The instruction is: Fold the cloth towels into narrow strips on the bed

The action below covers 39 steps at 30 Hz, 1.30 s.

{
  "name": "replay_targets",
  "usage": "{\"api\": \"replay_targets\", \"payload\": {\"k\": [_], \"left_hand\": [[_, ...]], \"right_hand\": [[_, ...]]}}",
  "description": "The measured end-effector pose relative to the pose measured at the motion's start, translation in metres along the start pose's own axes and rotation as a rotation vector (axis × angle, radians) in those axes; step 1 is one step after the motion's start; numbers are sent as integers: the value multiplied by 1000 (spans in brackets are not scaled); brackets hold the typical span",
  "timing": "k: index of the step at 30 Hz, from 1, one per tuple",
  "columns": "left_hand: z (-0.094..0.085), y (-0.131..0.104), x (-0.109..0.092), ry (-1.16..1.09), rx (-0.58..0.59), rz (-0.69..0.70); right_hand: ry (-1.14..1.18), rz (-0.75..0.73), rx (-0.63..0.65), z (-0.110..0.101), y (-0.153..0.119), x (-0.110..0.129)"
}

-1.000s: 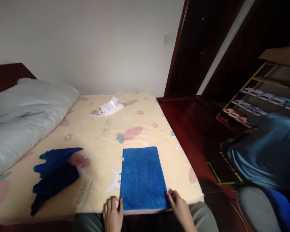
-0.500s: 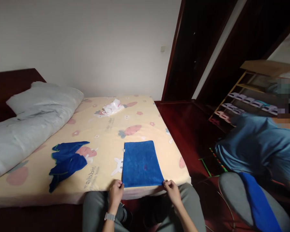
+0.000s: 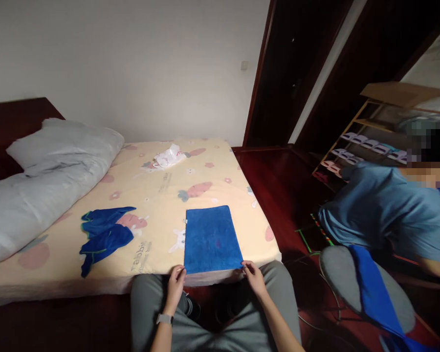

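A blue cloth lies flat near the bed's front edge, a small white tag on its left side. My left hand pinches its near left corner, and my right hand pinches the near right corner. To the left, a crumpled blue cloth with green edging rests on the patterned sheet.
A grey quilt covers the bed's left side, and a white plastic bag lies farther back. At right, a person in a blue shirt bends beside a grey stool with blue cloth on it. Behind stands a shoe rack.
The view has shifted slightly, moving the bed and cloths a little within the picture. The person at right has moved, and more blue cloth shows there. Both my hands still pinch the flat cloth's corners.
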<state>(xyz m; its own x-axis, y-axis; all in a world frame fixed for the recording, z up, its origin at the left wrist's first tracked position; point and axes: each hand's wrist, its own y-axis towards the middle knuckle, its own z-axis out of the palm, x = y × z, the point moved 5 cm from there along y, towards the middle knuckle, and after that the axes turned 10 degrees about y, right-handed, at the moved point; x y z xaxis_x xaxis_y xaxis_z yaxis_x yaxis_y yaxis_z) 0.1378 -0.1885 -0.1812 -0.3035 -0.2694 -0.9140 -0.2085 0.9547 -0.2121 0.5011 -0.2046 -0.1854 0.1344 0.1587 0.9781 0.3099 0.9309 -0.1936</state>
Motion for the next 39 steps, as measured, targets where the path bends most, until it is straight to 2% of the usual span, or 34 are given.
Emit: {"api": "replay_targets", "payload": {"k": [3,6,10,13,16,20,25,34,36,39], "left_hand": [[6,-4,7,-217,84,-155],[8,-5,10,-328,99,-193],[-1,0,7,-249,31,-92],[-8,2,2,-136,29,-6],[-10,3,-5,-59,78,38],[-5,6,-14,-62,138,87],[2,15,-9,-74,225,59],[-6,27,16,52,176,126],[-8,27,14,115,138,188],[-13,24,1,231,-11,325]], "right_hand": [[84,71,5,-2,2,-3],[122,94,11,-4,2,1],[146,76,30,-8,3,9],[140,79,79,-10,3,12],[113,60,174,-9,5,15],[65,-7,285,-2,11,20],[-46,58,339,9,23,12],[-216,-128,355,-7,28,13],[-260,-199,344,-7,26,15],[-318,-330,281,-4,23,21]]}}
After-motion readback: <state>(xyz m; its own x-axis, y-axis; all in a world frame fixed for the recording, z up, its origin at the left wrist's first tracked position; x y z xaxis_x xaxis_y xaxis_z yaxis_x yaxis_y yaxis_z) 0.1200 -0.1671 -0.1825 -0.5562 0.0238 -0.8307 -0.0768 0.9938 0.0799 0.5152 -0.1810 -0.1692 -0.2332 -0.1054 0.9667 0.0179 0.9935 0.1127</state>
